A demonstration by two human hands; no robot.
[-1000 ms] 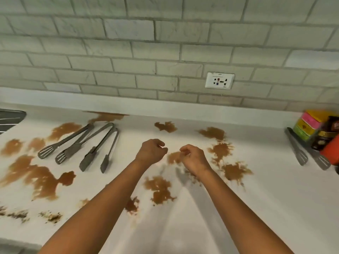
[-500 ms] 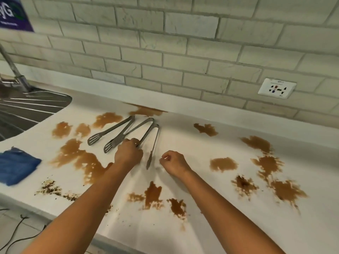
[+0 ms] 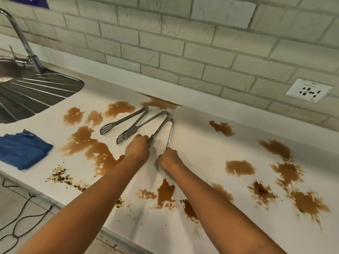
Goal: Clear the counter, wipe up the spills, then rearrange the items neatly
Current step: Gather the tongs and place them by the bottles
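Note:
Three pairs of steel tongs lie on the white counter (image 3: 198, 143) among brown spills (image 3: 91, 145). The rightmost tongs (image 3: 167, 125) point their hinge at the wall; my left hand (image 3: 138, 148) grips one arm's tip and my right hand (image 3: 169, 158) pinches the other arm's tip. The middle tongs (image 3: 139, 126) and the left tongs (image 3: 124, 121) lie untouched just left of my left hand. A crumpled blue cloth (image 3: 23, 150) sits near the counter's front left edge.
A steel sink drainboard (image 3: 36, 96) with a tap (image 3: 20, 37) is at the far left. Dark crumbs (image 3: 64, 177) dot the front edge. More brown spills (image 3: 286, 173) spread to the right. A wall socket (image 3: 309, 90) sits on the tiled backsplash.
The view swung left, bringing in the sink and cloth. Both hands moved to the rightmost tongs; the right hand reached forward and took its right tip.

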